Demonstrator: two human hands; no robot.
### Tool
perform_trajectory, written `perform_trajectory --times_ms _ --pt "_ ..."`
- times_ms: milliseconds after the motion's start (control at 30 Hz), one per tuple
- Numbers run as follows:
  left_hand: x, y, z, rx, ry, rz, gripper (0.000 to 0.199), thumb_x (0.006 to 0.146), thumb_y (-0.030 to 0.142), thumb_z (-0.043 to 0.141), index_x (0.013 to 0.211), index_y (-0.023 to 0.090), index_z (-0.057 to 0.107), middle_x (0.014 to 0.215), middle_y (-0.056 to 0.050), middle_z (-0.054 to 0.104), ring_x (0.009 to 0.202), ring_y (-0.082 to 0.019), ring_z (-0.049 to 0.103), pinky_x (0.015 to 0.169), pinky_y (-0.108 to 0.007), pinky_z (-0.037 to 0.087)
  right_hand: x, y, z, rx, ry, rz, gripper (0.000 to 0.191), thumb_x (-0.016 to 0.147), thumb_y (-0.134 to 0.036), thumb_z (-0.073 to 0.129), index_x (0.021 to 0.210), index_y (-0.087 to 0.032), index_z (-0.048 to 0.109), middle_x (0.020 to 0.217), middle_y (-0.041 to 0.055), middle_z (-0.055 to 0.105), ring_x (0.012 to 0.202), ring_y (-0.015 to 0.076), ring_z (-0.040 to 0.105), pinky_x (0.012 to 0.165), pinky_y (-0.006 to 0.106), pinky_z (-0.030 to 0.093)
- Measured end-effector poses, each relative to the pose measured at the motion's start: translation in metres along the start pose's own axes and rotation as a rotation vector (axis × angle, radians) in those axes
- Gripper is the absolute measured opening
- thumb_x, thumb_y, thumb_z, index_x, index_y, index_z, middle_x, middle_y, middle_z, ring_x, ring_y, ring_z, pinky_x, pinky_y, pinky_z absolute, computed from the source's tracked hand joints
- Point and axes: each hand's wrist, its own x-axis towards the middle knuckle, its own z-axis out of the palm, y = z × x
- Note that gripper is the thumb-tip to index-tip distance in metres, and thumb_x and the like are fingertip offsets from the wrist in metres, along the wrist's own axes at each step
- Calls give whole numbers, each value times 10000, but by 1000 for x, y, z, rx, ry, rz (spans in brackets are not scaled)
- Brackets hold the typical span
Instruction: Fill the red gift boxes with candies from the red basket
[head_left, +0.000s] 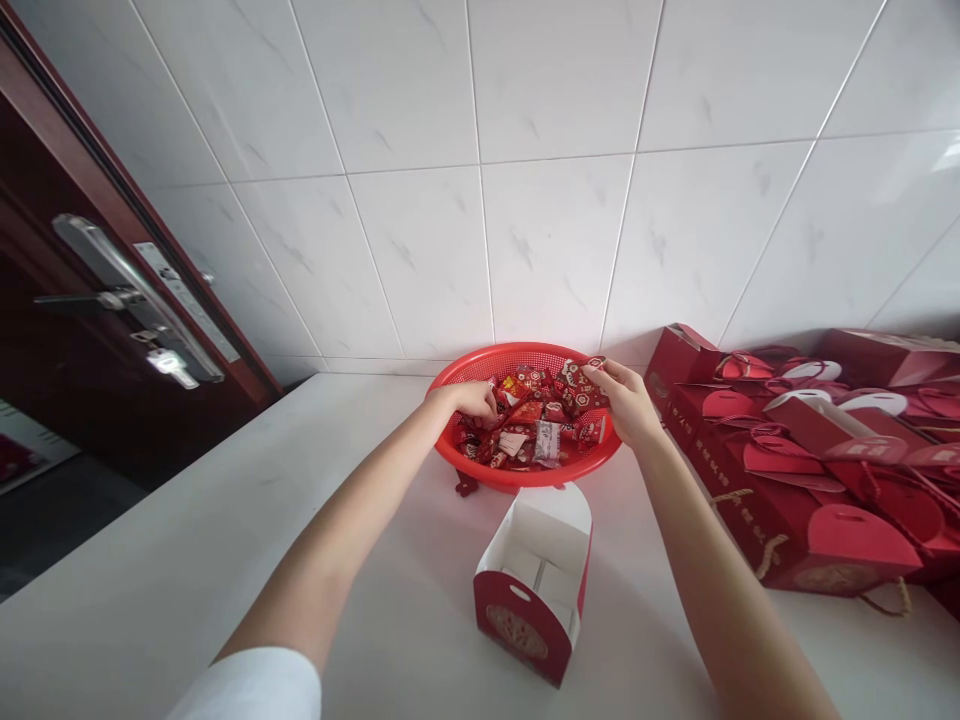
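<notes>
A red plastic basket (525, 477) with a perforated wall stands against the tiled wall, full of small wrapped packets, mostly red. My left hand (475, 402) reaches in over its left side with fingers curled down among the packets; whether they grip one is hidden. At the basket's right rim, my right hand (628, 398) pinches a red patterned packet (585, 388) between thumb and fingers. A pale wrapped packet (547, 441) lies near the front of the pile. Closer to me, an open red gift box (517, 632) with a white inside stands on the white tabletop.
Many folded red gift boxes (780, 520) with rope handles crowd the right side of the table (247, 500). A small dark red piece (466, 485) lies by the basket's front edge. On the left is a dark door with keys (171, 365) in its lock.
</notes>
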Motion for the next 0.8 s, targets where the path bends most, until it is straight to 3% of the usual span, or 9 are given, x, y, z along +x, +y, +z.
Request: perform_trajectory --times_ms 200,367,500,667,800 --pt "-8 12 1 197 -47 -69 294 461 127 756 734 236 771 877 -34 764 914 -278 677 736 -281 520 -1 0 0 -15 4 -6 343 640 -509 834 774 -213 725 774 33 747 761 233 691 696 336 536" --pt "-7 18 7 305 -152 -183 324 348 192 889 624 211 721 736 -54 725 803 -305 678 716 -336 549 0 1 -1 -27 -1 -21 330 654 -503 826 769 -214 716 763 27 732 746 224 678 701 337 522" --pt "-3 18 10 346 -168 -222 321 332 185 913 511 181 647 622 -69 672 783 -331 683 720 -368 561 0 2 -1 -30 -10 -29 324 656 -501 823 764 -217 713 759 28 724 756 231 678 716 346 519" --pt "-8 13 8 259 -167 -142 289 356 169 878 556 191 670 647 -35 698 727 -267 672 654 -294 533 0 1 0 -31 -12 -27 317 658 -495 821 765 -215 716 754 27 726 742 229 681 703 345 519" --pt "-12 10 5 113 -50 -16 371 462 171 818 821 225 740 797 3 735 807 -231 686 647 -237 509 -1 0 0 -26 -13 -24 318 654 -489 823 789 -217 729 772 34 740 761 239 691 717 356 537"
